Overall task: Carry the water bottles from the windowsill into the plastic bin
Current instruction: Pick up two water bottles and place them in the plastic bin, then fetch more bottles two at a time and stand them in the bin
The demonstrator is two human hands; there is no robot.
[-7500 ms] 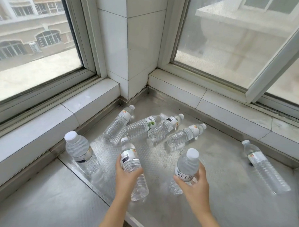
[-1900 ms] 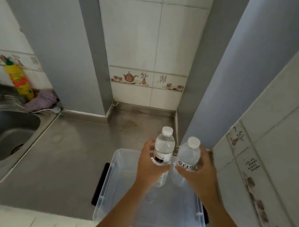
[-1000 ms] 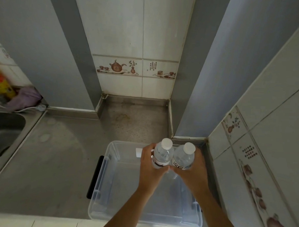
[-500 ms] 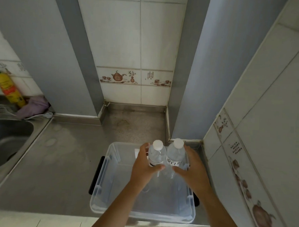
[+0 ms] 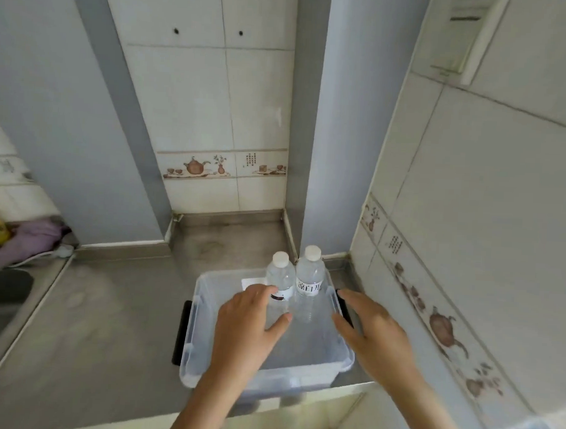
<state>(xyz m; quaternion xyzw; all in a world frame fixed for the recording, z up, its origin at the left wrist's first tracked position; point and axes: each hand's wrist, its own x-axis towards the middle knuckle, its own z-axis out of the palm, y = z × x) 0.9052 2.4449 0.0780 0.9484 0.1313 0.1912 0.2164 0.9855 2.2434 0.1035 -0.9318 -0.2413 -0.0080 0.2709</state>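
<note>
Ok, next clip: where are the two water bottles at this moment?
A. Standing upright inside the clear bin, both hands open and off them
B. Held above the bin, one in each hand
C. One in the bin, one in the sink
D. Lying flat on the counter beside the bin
A: both water bottles stand upright at the far end of the plastic bin, with the left hand and right hand open and holding nothing.

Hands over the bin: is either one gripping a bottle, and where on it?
Neither. The left hand and right hand are open, off the two upright water bottles standing in the clear plastic bin.
</note>
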